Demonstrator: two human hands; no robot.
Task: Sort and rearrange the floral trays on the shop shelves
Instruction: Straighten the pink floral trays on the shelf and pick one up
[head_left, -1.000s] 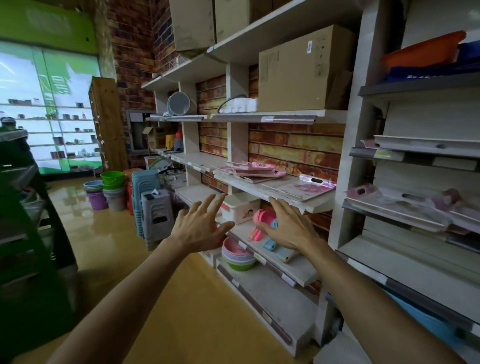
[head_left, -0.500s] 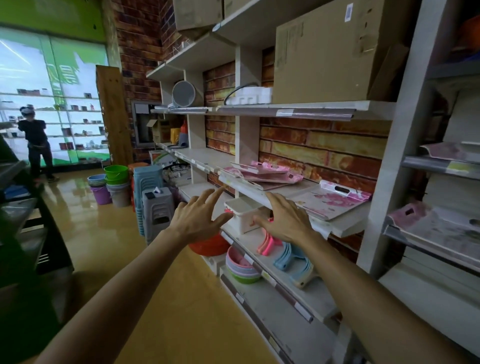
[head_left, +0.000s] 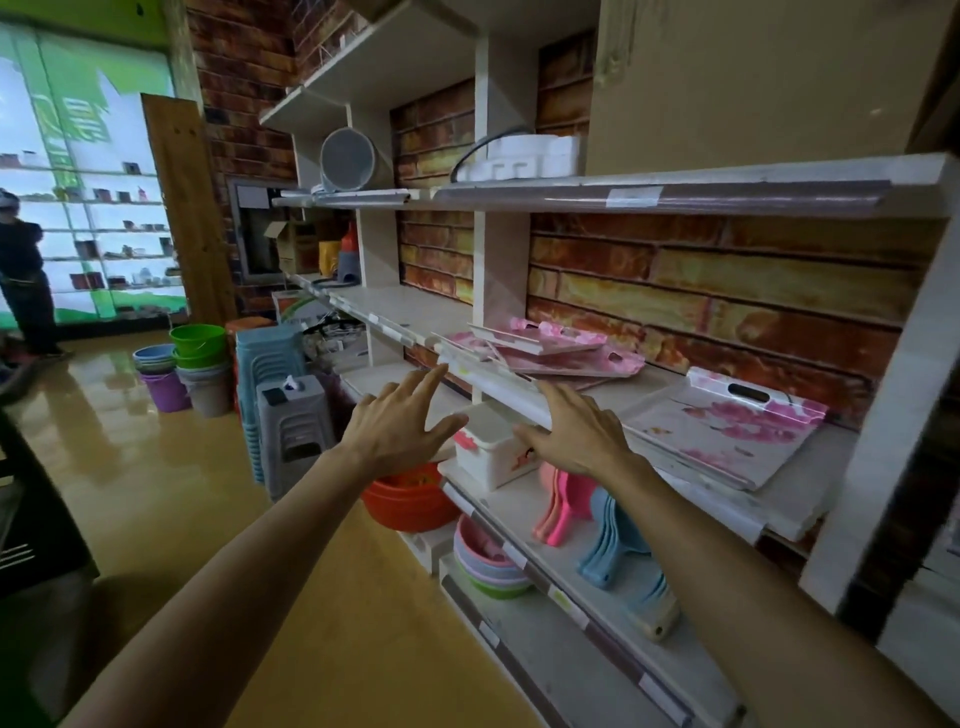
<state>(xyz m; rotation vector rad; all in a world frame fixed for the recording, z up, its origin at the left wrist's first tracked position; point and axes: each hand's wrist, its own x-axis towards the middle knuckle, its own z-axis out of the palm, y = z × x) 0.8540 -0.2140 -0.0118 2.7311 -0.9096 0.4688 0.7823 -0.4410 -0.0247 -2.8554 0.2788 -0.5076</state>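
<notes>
Both hands are reaching toward the shelf (head_left: 519, 395), each grip spread apart and holding nothing. The left hand (head_left: 397, 428) is hovering at 9 o'clock of the right hand (head_left: 576, 428). The heap of floral trays (head_left: 545, 348) is lying at 12 o'clock of them; a single floral tray (head_left: 727, 426) is resting at 3 o'clock.

Lighting, as I read it on my feed: dim interior; daylight from the shop window (head_left: 78, 171) at far left, overexposed. Glossy floor (head_left: 130, 467) carries glare and reflections. Shelf (head_left: 675, 195) undersides shadowed. Wide-angle bending at edges; right and bottom margins soft, smeared.
</notes>
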